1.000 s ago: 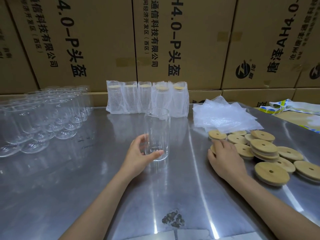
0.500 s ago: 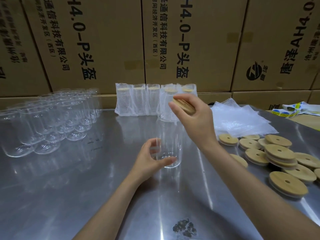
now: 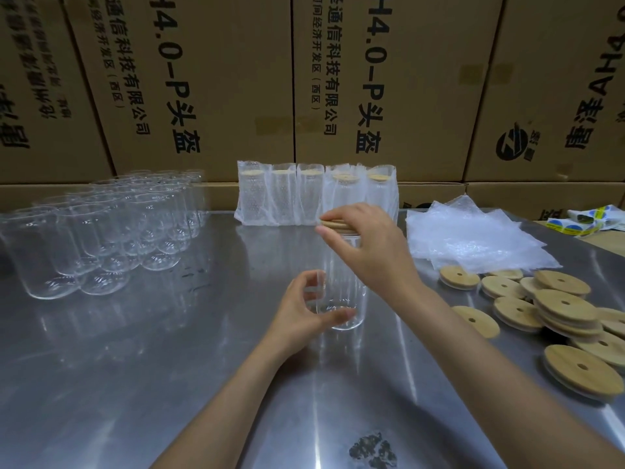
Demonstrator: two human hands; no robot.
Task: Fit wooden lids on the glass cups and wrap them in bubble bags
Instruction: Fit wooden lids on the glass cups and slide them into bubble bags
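Observation:
A clear glass cup (image 3: 341, 286) stands upright in the middle of the steel table (image 3: 135, 367). My left hand (image 3: 304, 311) curls round its lower part and holds it. My right hand (image 3: 367, 247) grips a round wooden lid (image 3: 334, 225) and sets it flat on the cup's rim. Loose wooden lids (image 3: 554, 309) with centre holes lie piled at the right. A stack of bubble bags (image 3: 470, 238) sits behind them. Several wrapped, lidded cups (image 3: 314, 194) line the back.
Several bare glass cups (image 3: 101, 238) crowd the table's left side. Cardboard cartons (image 3: 209, 82) form a wall behind the table. A sheet of stickers (image 3: 585, 220) lies at the far right. A dark scuffed patch (image 3: 372, 450) marks the table near me.
My right hand took a lid from the pile, carried it over the cup and lowered it onto the rim. My left hand stayed on the cup.

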